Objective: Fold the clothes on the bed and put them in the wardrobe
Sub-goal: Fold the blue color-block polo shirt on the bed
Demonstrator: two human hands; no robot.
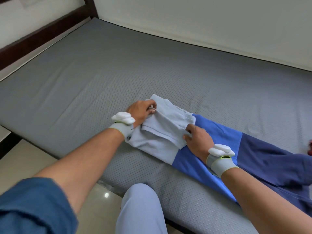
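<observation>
A: Where's the garment (170,132) you're folding?

B: It lies along the near edge of the bed (84,78), in front of your knee (140,205). It is colour-blocked: a pale grey end on your left, bright blue in the middle, navy running off to the right. The grey end is already doubled over on itself.

A: And your hands?

B: Your left hand (141,112) has its fingers curled on the far edge of the grey fold, pinching cloth. Your right hand (197,139) pinches the fold's near-right corner, just where grey meets blue. Both have a closed grip on fabric, nothing else in them.

A: How will it handle?

B: I'd judge it light, soft and limp, a thin knit. It won't hold a crease by itself, and the layers may slide apart if you lift by one corner. Take it by the folded edge, both corners at once, gathering every layer in each pinch, and press it flat on the mattress before the next fold. The navy end is unfolded and will drag if you lift now.
</observation>
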